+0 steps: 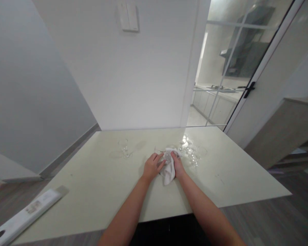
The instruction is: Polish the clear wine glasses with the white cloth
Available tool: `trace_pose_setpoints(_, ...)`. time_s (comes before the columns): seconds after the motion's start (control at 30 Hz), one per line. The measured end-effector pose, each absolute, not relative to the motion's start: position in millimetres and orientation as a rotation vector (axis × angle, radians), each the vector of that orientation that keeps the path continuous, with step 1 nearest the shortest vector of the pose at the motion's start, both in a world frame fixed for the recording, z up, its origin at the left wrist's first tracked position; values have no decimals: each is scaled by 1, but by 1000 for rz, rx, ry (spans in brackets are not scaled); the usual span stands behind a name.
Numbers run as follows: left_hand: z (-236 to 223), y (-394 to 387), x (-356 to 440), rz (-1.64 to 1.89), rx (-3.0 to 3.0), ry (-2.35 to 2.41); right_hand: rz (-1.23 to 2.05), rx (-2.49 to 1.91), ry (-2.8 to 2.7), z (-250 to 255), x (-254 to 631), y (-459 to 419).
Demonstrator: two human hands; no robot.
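Note:
A white cloth [169, 173] is bunched between my two hands above the middle of the table, its lower end hanging down. Within its folds shows part of a clear drinking glass [167, 155]. My left hand [152, 166] is closed on the glass from the left, fingers bent toward it. From the right, my right hand [178, 165] grips the cloth against the glass, thumb on top. How far the glass extends under the cloth is hidden.
A clear stemmed glass [124, 149] stands on the pale table [102, 184] to the left. Several clear glasses [189, 149] are clustered right of my hands, glinting. A long white box [28, 213] lies at the left front edge. A wall [143, 85] borders the far side.

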State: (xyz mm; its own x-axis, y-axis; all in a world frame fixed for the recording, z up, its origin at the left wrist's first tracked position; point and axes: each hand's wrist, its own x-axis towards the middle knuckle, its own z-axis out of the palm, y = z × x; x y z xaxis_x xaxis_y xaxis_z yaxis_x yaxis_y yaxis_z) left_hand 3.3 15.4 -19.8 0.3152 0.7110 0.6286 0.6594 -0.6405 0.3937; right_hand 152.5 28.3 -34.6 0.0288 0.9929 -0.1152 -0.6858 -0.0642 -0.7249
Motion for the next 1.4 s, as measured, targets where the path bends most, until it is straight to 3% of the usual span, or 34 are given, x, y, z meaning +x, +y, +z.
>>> trace_pose_setpoints(0.27,-16,-2,22,1085,2763,1116,1451,-769,-555,-36,154,28)
trace_pose_setpoints(0.37,-16,-4,20,1243,2785,1217,1455,-750,-581,-38,153,28)
trace_pose_setpoints(0.47,-12,-1,13,1440,2668,1460,1502,-711,-602,-39,151,27)
trace_pose_setpoints(0.83,-17,22,-6,1461,2209,1688,1809,-604,-536,-23,155,21)
trace_pose_setpoints(0.97,-18,18,-7,1491,1966,1501,1795,-551,-505,-22,154,20)
trace_pose_setpoints(1.13,-15,6,8,1273,1984,1161,1887,-560,-580,-24,149,18)
trace_pose_setpoints(1.4,-23,4,21,1144,1893,1056,1827,-661,-684,-39,143,25)
